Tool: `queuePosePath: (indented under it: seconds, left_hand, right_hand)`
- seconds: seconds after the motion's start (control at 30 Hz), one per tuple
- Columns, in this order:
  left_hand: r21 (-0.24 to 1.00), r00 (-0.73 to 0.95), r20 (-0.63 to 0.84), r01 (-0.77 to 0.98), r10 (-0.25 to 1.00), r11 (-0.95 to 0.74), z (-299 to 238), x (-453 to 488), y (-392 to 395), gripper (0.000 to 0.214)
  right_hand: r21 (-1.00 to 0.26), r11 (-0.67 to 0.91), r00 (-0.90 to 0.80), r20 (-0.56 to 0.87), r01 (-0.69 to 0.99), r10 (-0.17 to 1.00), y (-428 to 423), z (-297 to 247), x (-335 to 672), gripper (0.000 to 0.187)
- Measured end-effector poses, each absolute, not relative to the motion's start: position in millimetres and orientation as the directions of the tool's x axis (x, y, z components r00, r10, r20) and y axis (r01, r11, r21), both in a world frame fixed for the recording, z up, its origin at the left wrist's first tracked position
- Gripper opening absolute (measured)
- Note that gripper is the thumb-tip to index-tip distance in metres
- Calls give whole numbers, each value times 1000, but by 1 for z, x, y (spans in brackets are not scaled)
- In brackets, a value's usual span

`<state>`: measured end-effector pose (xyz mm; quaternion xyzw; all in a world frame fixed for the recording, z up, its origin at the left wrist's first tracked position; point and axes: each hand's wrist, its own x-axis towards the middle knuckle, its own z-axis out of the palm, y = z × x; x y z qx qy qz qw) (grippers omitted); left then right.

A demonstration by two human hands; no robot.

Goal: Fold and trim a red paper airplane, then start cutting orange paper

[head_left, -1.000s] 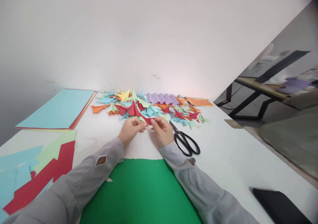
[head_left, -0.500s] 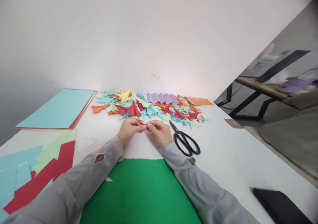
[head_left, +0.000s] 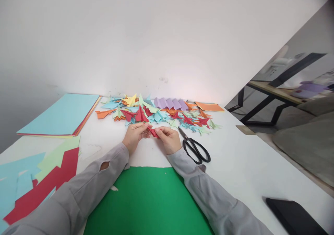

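Observation:
Between my two hands is a small folded piece of red paper [head_left: 153, 132], partly hidden by the fingers. My left hand [head_left: 135, 135] pinches its left end, with the thumb on top. From the other side, my right hand [head_left: 168, 137] grips the right end between thumb and fingers. Just beyond them lies a pile of small folded paper planes [head_left: 141, 114] in red, orange, blue, green and yellow. Black-handled scissors [head_left: 194, 146] rest to the right of my right hand, blades pointing away. Below my wrists a green sheet [head_left: 148, 200] covers the near table.
A stack of coloured paper [head_left: 60, 113] lies at the back left, with red offcuts [head_left: 49, 183] and other scraps nearer. A pleated purple paper [head_left: 171, 103] and orange sheets [head_left: 210, 106] lie by the wall. A black flat object [head_left: 294, 214] sits at the near right.
My left thumb and fingers have shifted slightly up and left along the red paper, so more of it shows between the hands. My right hand stays nearly in place.

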<state>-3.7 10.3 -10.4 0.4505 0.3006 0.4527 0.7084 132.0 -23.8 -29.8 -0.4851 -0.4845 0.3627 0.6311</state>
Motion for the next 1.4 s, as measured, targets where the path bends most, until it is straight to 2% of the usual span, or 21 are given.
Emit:
queuePosePath:
  seconds: [0.23,0.4,0.93,1.17,1.4]
  left_hand:
    - [891,413,-30,-401,910,212,-8,-4,10,30]
    - [954,403,7,-277,915,115,-9,-3,8,29]
    - [963,355,3,-253,935,93,-10,-4,8,25]
    - [958,359,6,-269,933,98,-9,-4,8,27]
    - [962,373,9,-258,928,94,-9,-3,8,28]
  right_hand:
    - [-961,267,256,276,70,926,-25,-31,130,19]
    - [-960,276,301,279,52,912,-24,-32,131,19]
    - [-975,222,262,210,-18,942,-27,-28,132,36]
    - [-963,269,261,263,15,929,-24,-30,131,27]
    - [-968,251,276,238,-10,931,-26,-26,132,25]
